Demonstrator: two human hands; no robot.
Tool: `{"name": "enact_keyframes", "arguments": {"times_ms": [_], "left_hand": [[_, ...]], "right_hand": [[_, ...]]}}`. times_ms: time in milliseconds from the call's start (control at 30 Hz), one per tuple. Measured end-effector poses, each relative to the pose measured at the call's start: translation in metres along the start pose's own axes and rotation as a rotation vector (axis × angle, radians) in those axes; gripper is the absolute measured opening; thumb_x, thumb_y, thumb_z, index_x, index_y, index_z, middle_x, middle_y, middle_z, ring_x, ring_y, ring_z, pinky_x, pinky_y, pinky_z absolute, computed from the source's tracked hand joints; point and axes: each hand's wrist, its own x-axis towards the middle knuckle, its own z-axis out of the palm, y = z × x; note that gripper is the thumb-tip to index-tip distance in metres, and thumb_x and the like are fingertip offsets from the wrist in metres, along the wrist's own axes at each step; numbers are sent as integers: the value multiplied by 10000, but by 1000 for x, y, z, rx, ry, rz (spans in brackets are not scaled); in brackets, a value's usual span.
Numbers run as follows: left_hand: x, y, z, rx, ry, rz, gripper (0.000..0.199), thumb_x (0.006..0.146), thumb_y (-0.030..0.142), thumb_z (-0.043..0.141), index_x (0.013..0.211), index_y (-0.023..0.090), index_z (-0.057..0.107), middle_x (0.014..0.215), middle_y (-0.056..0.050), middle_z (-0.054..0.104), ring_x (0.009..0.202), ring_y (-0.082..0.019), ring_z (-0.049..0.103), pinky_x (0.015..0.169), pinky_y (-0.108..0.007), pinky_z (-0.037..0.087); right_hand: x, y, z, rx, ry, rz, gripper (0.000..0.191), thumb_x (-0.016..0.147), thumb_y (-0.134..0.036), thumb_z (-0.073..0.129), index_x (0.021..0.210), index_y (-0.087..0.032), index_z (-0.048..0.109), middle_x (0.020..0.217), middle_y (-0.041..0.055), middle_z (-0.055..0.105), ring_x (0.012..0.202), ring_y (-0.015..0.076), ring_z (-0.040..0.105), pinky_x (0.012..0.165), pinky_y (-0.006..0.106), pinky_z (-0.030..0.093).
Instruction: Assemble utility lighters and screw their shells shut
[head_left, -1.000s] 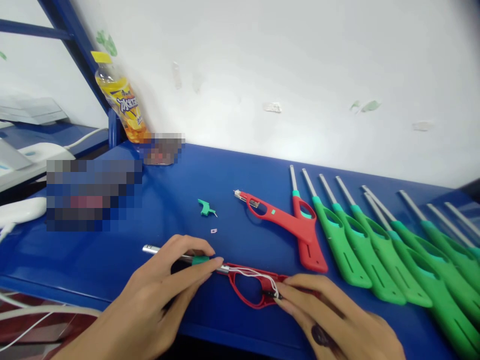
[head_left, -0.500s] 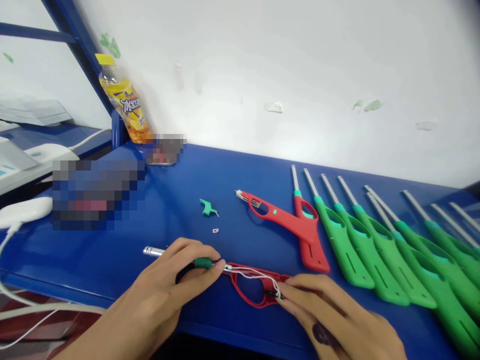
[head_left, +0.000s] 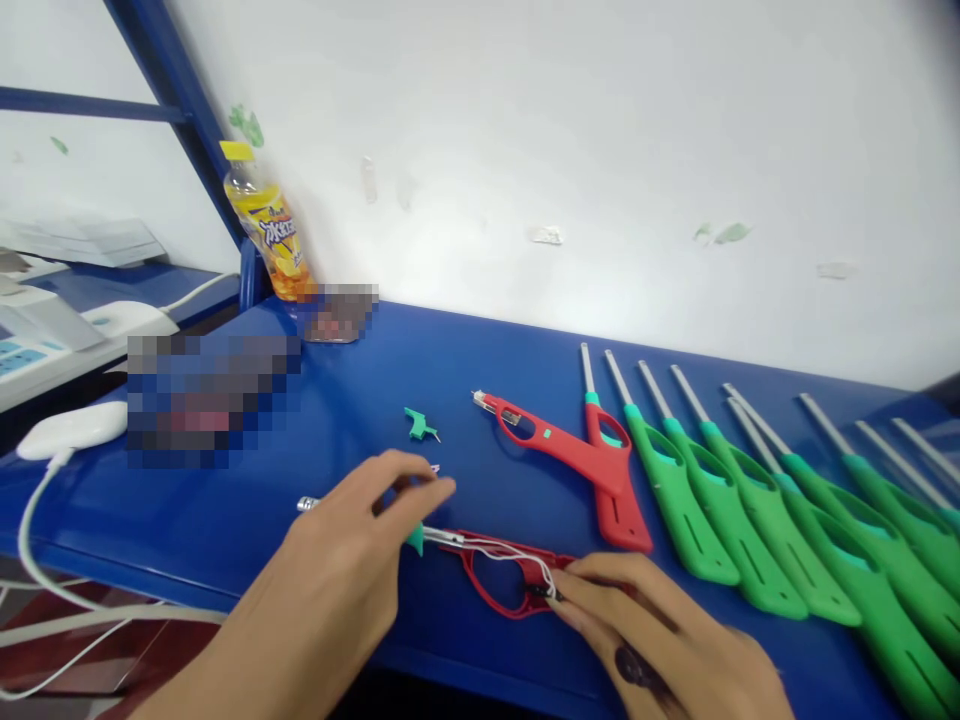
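Note:
My right hand [head_left: 667, 620] grips the handle end of an opened red lighter shell [head_left: 534, 573], its thumb and fingers closed at a small black part [head_left: 551, 595]. White wires [head_left: 510, 549] run from there along the shell to a metal rod at its left. A green collar [head_left: 415, 540] and a silver tube tip [head_left: 307, 504] show on either side of my left hand [head_left: 345, 550]. That hand is raised over the tube, thumb and forefinger apart, beside a tiny pale part [head_left: 435, 468]. A green trigger piece [head_left: 418, 425] lies just beyond it.
Another red shell half [head_left: 562, 448] lies across a red lighter [head_left: 626, 525]. Several green lighters [head_left: 697, 540] line the right side. At the back left stand a drink bottle [head_left: 270, 230] and blurred items. A white cabled device [head_left: 71, 432] lies at left.
My left hand has let go of the lighter's collar and rod and lifted toward the tiny pale part. My right hand keeps its hold. The view has shifted slightly.

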Motion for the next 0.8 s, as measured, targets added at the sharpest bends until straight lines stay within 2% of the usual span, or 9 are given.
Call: {"name": "enact_keyframes", "arguments": {"times_ms": [33,100,200,267,333,400,500,667,800], "left_hand": [[6,-3,-1,31,-11,-15,550,936,-25,390,1317,267,659,1268,-42,658,937,-191,728,752,-318,572],[20,-9,-3,114,-62,-72,543,924,-30,417,1305,258,677,1273,-62,648,1029,-250,713,803,-373,585],[39,-11,-4,298,-245,-203,664,876,-76,472,1455,220,610,1385,-128,591,1166,-332,647,889,-447,588],[48,-8,-3,378,-345,-276,771,851,-105,491,1565,184,513,1448,-184,550,1149,-367,641,860,-468,593],[54,-4,-1,395,-379,-314,709,852,-104,509,1515,140,565,1399,-208,583,1094,-386,660,798,-464,599],[57,-2,-1,389,-376,-331,542,891,-80,509,1370,119,665,1285,-190,644,1054,-387,679,761,-451,596],[58,-7,-3,362,-355,-327,359,979,-18,484,1214,131,710,1129,-138,690,1004,-363,704,756,-436,582],[51,-29,-1,242,-281,-279,325,998,12,474,1113,163,737,1094,-98,711,965,-283,730,774,-366,569],[46,-46,2,125,-201,-245,286,1019,125,496,1072,172,773,1056,-88,742,928,-242,746,807,-333,575]], "right_hand": [[0,0,1,7,6,4,203,1098,-292,564,1176,-291,751,1052,-19,783,628,72,761,604,107,608],[-1,0,3,21,5,7,195,1095,-283,568,1174,-290,746,1059,-16,779,647,73,765,616,106,608],[-2,1,4,37,4,3,202,1099,-279,557,1186,-284,740,1081,-5,778,703,81,782,666,110,614],[-2,2,5,44,5,-3,212,1104,-282,544,1184,-282,740,1084,2,780,730,88,790,676,110,613],[-2,4,6,38,6,-11,221,1108,-284,533,1180,-284,742,1078,4,781,739,90,794,672,106,610],[-2,5,7,29,5,-20,229,1110,-287,525,1182,-287,742,1075,1,781,748,92,797,671,106,610],[-1,6,8,28,1,-23,237,1115,-306,516,1184,-293,743,1070,-2,779,729,93,793,666,114,614],[-2,5,9,46,14,-6,222,1108,-301,532,1177,-284,742,1063,1,774,675,95,775,646,130,617],[-3,3,7,53,18,1,231,1101,-275,533,1185,-274,748,1067,9,774,664,99,772,639,136,619]]}}
